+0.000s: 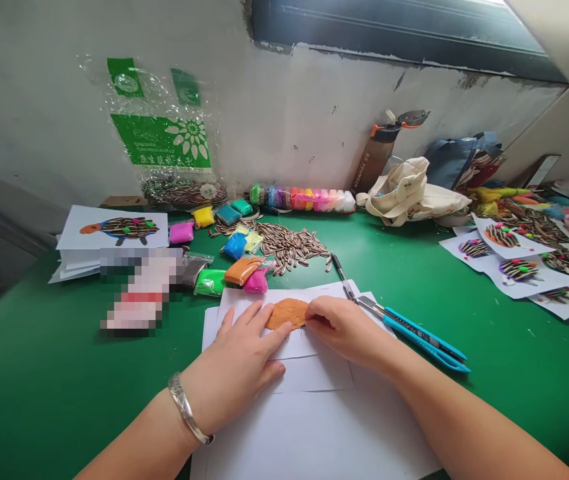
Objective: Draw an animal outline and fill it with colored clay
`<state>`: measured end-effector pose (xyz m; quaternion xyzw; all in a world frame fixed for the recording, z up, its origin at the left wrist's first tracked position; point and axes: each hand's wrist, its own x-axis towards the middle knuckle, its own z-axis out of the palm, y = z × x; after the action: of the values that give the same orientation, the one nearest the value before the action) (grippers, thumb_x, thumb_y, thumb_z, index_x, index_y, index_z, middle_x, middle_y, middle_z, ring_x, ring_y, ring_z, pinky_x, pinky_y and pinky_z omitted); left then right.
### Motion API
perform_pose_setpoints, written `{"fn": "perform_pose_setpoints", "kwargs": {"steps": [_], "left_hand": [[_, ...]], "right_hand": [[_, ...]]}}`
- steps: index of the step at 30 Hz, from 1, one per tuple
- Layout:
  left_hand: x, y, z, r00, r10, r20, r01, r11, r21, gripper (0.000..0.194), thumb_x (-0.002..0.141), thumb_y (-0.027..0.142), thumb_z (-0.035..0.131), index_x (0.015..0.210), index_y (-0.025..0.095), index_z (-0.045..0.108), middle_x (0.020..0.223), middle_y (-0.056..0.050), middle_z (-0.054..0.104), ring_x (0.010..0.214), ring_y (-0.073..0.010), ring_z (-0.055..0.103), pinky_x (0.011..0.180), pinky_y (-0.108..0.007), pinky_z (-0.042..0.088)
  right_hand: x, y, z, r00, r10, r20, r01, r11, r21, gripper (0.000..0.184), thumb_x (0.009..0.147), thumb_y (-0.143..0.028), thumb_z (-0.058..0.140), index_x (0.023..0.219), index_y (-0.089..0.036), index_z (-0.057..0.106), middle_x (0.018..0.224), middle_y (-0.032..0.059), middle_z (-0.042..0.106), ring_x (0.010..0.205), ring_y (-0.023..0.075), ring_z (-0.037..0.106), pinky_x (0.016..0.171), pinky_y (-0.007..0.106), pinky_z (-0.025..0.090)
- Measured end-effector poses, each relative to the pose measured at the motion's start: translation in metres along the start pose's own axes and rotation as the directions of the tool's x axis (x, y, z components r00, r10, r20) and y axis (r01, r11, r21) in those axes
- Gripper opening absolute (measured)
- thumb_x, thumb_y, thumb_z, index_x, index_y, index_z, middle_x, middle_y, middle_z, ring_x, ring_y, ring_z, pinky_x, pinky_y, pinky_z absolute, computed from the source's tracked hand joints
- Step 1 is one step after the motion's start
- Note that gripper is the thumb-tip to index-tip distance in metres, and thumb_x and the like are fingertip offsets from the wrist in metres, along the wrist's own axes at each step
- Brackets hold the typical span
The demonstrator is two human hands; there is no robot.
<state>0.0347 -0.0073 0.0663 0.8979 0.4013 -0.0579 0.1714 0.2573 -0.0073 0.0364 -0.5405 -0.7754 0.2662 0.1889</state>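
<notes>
A flattened patch of orange modelling clay (288,313) lies on a white paper sheet (309,373), with more sheets stacked beneath. My left hand (244,347) rests on the paper with fingers spread, some fingertips touching the clay's left and lower edge. At the clay's right edge, my right hand (337,327) has its fingers bent and pressed together. Whether those fingers pinch the clay or only press on it is hidden. A few drawn lines show on the paper just below the clay.
Beyond the paper lie packets of clay (242,269) and a heap of sunflower seeds (294,247). A pen (343,277) and a blue utility knife (424,337) are right of the paper. Finished seed pictures (517,267) lie far right; another (119,228) tops a stack at left.
</notes>
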Motion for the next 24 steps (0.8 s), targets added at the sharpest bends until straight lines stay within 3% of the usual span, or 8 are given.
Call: {"fn": "perform_pose_setpoints", "kwargs": {"steps": [12, 17, 24], "left_hand": [[0.0, 0.001, -0.002, 1.0, 0.006, -0.017, -0.006, 1.0, -0.01, 0.051, 0.088, 0.028, 0.054, 0.138, 0.033, 0.047, 0.143, -0.012, 0.044, 0.137, -0.0352, 0.032, 0.106, -0.065, 0.029], [0.0, 0.001, -0.001, 1.0, 0.009, -0.022, -0.009, 1.0, -0.003, 0.049, 0.088, 0.027, 0.053, 0.136, 0.032, 0.05, 0.144, -0.013, 0.043, 0.135, -0.0359, 0.033, 0.106, -0.065, 0.029], [0.001, 0.001, -0.002, 1.0, 0.015, -0.018, -0.015, 1.0, 0.007, 0.047, 0.088, 0.028, 0.052, 0.135, 0.032, 0.05, 0.143, -0.012, 0.043, 0.135, -0.034, 0.033, 0.106, -0.063, 0.029]], "right_hand": [[0.002, 0.001, 0.001, 1.0, -0.012, -0.012, 0.012, 1.0, 0.013, 0.016, 0.083, -0.008, 0.051, 0.076, -0.018, 0.061, 0.075, -0.0011, 0.063, 0.069, 0.0123, 0.052, 0.063, 0.023, 0.036], [-0.001, 0.007, -0.013, 0.999, 0.031, 0.018, -0.033, 0.992, 0.118, 0.015, 0.083, -0.01, 0.051, 0.078, -0.019, 0.062, 0.075, -0.0031, 0.063, 0.069, 0.011, 0.054, 0.061, 0.021, 0.037], [0.0, 0.009, -0.013, 0.999, 0.01, 0.04, -0.01, 1.0, 0.007, 0.016, 0.084, -0.011, 0.05, 0.079, -0.02, 0.062, 0.078, -0.0013, 0.065, 0.071, 0.0124, 0.053, 0.061, 0.022, 0.037]]}}
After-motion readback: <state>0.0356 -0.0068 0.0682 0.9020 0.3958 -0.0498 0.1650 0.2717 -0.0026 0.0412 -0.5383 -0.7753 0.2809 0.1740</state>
